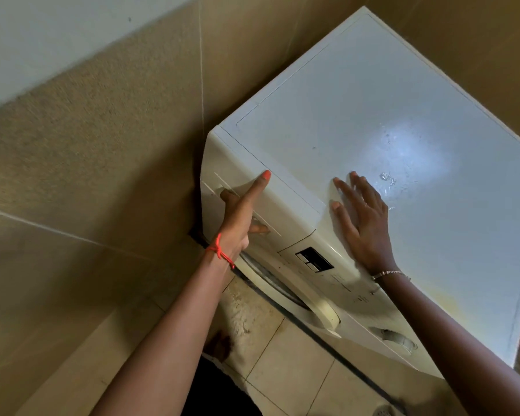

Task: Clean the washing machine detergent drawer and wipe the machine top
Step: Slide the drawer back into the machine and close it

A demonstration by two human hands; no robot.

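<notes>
- Detergent drawer (pixel 282 205), flush in the washer's upper front corner, is gripped by the left hand (pixel 240 211): fingers hooked into its recess, thumb stretched up the panel.
- Right hand (pixel 364 217) lies flat with fingers straight, bracing on the machine top (pixel 403 100) at its front edge.
- Step, likely: opening the drawer, which needs a steady outward pull.
- Droplets (pixel 386 178) on the top await wiping.

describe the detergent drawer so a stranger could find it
Start at the white washing machine in the tiled corner and follow the front strip under its top. The detergent drawer is the plain panel at the wall end, gripped by the left hand; the section beside it carries a dark display.
</notes>
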